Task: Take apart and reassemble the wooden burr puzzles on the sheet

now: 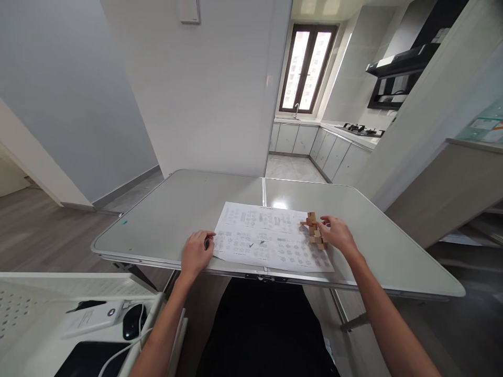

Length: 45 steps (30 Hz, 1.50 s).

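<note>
A large white printed sheet (239, 238) lies flat on the folding table, covered with rows of small diagrams and two dark tick-like marks. At its left edge rests my left hand (197, 252), fingers curled in; a dark spot shows between thumb and fingers, and I cannot tell whether it is an object or shadow. Several small brown wooden puzzle pieces (312, 231) lie in a cluster on the sheet's right side. My right hand (336, 233) reaches them from the right, thumb and fingers closed on a wooden piece; the fingertips partly hide it.
The grey table (165, 220) has a metal-edged seam down its middle. A small teal bit (124, 222) lies at its left. Lower left, a white desk unit holds a white box (94, 317), a black mouse (133, 320) and a cable. Shelving (451, 183) stands at right.
</note>
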{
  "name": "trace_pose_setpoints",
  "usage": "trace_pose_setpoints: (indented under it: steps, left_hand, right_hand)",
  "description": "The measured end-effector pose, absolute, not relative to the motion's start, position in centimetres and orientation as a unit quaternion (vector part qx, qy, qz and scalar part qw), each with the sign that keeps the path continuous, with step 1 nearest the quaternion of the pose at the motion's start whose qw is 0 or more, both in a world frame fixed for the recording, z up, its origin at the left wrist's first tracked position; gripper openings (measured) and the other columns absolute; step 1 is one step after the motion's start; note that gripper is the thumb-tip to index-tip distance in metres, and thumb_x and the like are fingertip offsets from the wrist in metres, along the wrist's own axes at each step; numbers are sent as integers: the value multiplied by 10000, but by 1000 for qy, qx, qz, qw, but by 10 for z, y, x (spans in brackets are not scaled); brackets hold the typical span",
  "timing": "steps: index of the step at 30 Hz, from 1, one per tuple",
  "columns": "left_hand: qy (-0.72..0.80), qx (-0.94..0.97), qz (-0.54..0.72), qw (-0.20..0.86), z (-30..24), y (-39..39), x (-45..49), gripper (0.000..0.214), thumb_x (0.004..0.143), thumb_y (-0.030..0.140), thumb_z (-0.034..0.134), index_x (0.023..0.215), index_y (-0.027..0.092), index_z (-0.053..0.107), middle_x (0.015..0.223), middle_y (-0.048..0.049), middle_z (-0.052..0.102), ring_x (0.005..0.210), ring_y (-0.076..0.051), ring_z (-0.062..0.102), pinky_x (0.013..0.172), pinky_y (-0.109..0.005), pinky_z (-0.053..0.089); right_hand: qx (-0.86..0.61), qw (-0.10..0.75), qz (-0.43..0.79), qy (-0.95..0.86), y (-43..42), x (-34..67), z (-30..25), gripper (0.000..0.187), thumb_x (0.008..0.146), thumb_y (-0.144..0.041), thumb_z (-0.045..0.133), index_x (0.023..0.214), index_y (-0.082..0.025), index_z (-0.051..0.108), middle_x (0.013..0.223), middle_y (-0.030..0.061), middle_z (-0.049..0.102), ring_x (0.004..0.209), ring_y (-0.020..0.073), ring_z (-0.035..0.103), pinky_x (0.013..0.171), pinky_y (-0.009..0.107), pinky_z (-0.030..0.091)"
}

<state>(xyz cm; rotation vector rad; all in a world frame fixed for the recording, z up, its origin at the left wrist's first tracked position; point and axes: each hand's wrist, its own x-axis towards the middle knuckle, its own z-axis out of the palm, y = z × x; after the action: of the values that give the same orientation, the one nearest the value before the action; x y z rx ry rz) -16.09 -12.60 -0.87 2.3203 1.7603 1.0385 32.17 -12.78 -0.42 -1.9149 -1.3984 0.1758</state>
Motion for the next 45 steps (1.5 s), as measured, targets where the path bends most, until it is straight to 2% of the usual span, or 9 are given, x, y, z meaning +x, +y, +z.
trace_pose_setpoints:
  steps: [6, 14, 18, 23, 25, 32, 39, 42, 45]
  left_hand:
    - [568, 749, 338, 35, -8, -127, -160, 240, 912, 207, 487, 1026, 225, 698, 1057, -71, 766, 1027, -280, 676, 973, -432, 499]
    - [533, 763, 363, 51, 7, -141, -157, 243, 969, 220, 466, 1076, 232, 684, 1120, -60, 740, 1122, -265, 641, 1041, -439, 489]
    - [457, 770, 425, 136, 28, -168, -137, 229, 1034, 315, 506, 1215, 249, 630, 1254, -79, 668, 1196, -256, 617, 1069, -442, 482]
    - [354, 807, 389, 269, 61, -193, -101, 942, 783, 452, 880, 1555, 325, 355, 1566, -114, 462, 1297, -307, 580, 1092, -469, 499]
    - [325, 817, 371, 297, 73, -197, -91, 1088, 708, 491, 931, 1590, 355, 307, 1624, -118, 400, 1345, -331, 552, 1140, -496, 472]
    - [289, 829, 388, 280, 88, -202, -86, 908, 729, 434, 923, 1493, 326, 444, 1496, -91, 567, 1335, -317, 583, 1164, -473, 462]
    - [289, 855, 384, 195, 90, -205, -84, 837, 825, 289, 843, 1529, 346, 392, 1438, -85, 600, 1187, -260, 674, 1052, -423, 549]
    - [270, 873, 378, 152, 93, -206, -82, 836, 869, 245, 799, 1563, 364, 348, 1448, -84, 600, 1184, -253, 673, 1045, -422, 549]
    - [258, 879, 376, 139, 95, -204, -81, 837, 902, 249, 768, 1591, 387, 314, 1532, -84, 542, 1377, -299, 557, 1144, -485, 482]
  right_hand:
    - [-743, 302, 100, -589, -111, 325, 6, 286, 843, -508, 674, 830, -239, 772, 766, 70, 788, 700, 262, 694, 611, 326, 425]
    - [-596, 368, 66, -710, -129, 262, 34, 313, 992, -482, 581, 1059, -222, 740, 1015, 91, 769, 914, 272, 705, 803, 388, 541]
    - [-498, 400, 66, -767, -163, 211, 52, 225, 1021, -433, 622, 1144, -267, 710, 1137, 67, 749, 988, 253, 706, 865, 404, 584]
    - [-325, 445, 56, -833, -203, 160, 78, 218, 1031, -289, 647, 1248, -281, 670, 1115, 76, 752, 1012, 253, 711, 878, 425, 603]
    - [-296, 451, 67, -839, -213, 151, 85, 257, 1026, -258, 656, 1282, -284, 651, 1121, 75, 752, 1014, 248, 709, 866, 416, 607]
    - [-340, 453, 140, -812, -231, 148, 95, 236, 1019, -311, 660, 1250, -264, 645, 1019, 56, 737, 901, 227, 707, 814, 392, 599]
    - [-393, 439, 362, -722, -233, 145, 95, 166, 1050, -365, 583, 1155, -241, 619, 980, 40, 760, 904, 214, 736, 811, 370, 601]
    - [-407, 450, 355, -712, -234, 144, 94, 146, 1038, -375, 605, 1078, -237, 627, 949, 34, 753, 880, 211, 729, 805, 368, 591]
    - [-434, 472, 287, -712, -235, 143, 91, 126, 1029, -360, 614, 1036, -235, 630, 926, 34, 740, 852, 214, 718, 792, 371, 573]
